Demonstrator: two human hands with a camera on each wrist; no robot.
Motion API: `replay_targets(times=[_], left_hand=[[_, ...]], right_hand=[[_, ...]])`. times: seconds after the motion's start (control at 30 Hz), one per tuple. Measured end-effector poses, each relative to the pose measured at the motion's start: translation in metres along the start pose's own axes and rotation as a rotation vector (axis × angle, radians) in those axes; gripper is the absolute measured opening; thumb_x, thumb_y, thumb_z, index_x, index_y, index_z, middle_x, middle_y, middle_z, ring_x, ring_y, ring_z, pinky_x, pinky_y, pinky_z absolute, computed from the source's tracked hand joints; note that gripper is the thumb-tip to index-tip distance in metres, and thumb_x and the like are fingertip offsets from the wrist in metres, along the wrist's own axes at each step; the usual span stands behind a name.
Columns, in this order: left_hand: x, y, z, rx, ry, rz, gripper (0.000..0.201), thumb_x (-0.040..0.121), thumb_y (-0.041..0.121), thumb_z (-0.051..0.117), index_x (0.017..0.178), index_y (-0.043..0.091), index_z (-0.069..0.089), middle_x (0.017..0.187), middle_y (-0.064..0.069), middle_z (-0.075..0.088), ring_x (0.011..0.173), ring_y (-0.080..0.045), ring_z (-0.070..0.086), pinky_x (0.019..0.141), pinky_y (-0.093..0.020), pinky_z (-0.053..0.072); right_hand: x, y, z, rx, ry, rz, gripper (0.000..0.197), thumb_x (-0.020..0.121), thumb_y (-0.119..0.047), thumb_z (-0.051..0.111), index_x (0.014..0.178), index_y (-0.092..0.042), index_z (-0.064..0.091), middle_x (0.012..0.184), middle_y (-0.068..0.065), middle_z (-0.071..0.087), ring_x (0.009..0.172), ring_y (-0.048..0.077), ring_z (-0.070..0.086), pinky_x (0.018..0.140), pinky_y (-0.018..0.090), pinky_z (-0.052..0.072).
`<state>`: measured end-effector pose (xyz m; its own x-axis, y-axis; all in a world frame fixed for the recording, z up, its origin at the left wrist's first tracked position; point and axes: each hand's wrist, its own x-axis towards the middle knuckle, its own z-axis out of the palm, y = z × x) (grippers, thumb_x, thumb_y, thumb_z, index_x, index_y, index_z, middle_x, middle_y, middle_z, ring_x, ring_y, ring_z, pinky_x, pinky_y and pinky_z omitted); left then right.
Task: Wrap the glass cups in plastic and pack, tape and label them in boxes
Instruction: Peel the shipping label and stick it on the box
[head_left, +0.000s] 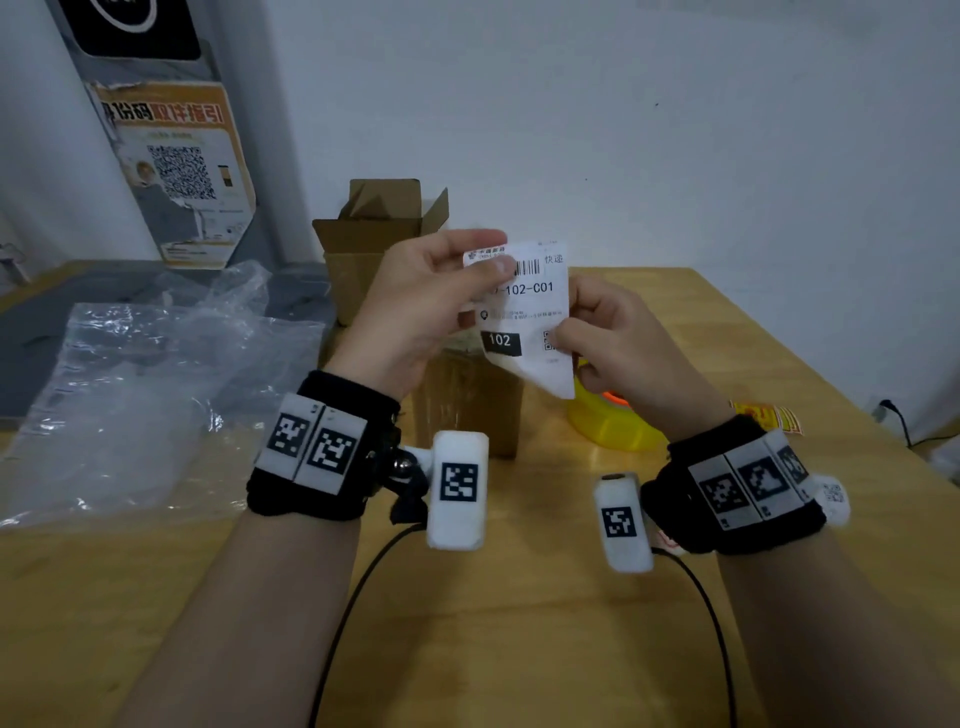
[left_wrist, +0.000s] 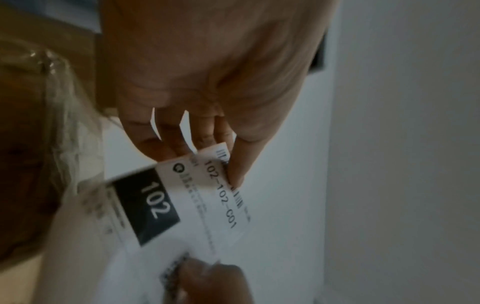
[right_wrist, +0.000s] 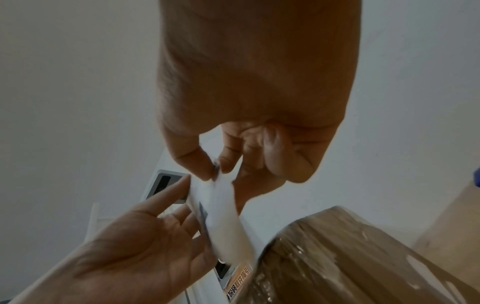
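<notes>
I hold a white shipping label (head_left: 527, 306) printed "102-102-C01" up in the air above a taped brown box (head_left: 467, 395). My left hand (head_left: 441, 291) pinches the label's upper left corner between thumb and fingers. My right hand (head_left: 587, 332) pinches its right edge near the QR code. In the left wrist view the label (left_wrist: 187, 205) hangs below my left fingers (left_wrist: 233, 164). The right wrist view shows the label (right_wrist: 221, 205) edge-on, pinched by my right hand (right_wrist: 215, 168), with the taped box (right_wrist: 350, 257) below. No glass cup is visible.
An open cardboard box (head_left: 374, 244) stands behind the taped one. A sheet of clear plastic wrap (head_left: 156, 384) lies on the left of the wooden table (head_left: 467, 623). A yellow tape dispenser (head_left: 608, 421) sits right of the box. A poster stand (head_left: 171, 156) leans at the back left.
</notes>
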<state>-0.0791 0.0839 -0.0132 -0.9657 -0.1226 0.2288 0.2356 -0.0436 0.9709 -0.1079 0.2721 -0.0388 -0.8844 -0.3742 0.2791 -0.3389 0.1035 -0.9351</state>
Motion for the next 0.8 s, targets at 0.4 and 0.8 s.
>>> replay_targets(times=[0.4, 0.8], left_hand=[[-0.003, 0.041, -0.006, 0.268, 0.043, 0.190, 0.008, 0.086, 0.020, 0.082, 0.088, 0.026, 0.077, 0.082, 0.010, 0.077, 0.077, -0.001, 0.068, 0.066, -0.023, 0.051], [0.053, 0.079, -0.030, 0.435, 0.012, 0.119, 0.012, 0.087, 0.012, 0.082, 0.094, 0.022, 0.079, 0.095, -0.007, 0.080, 0.087, -0.022, 0.073, 0.089, -0.047, 0.061]], right_hand=[[-0.024, -0.012, 0.005, -0.026, 0.171, 0.097, 0.018, 0.087, -0.010, 0.079, 0.103, -0.020, 0.078, 0.075, -0.007, 0.075, 0.055, 0.009, 0.051, 0.045, 0.018, 0.038], [-0.006, -0.032, 0.030, 0.085, 0.305, 0.257, 0.050, 0.088, -0.020, 0.081, 0.128, -0.023, 0.051, 0.092, 0.004, 0.077, 0.047, 0.015, 0.060, 0.037, 0.023, 0.034]])
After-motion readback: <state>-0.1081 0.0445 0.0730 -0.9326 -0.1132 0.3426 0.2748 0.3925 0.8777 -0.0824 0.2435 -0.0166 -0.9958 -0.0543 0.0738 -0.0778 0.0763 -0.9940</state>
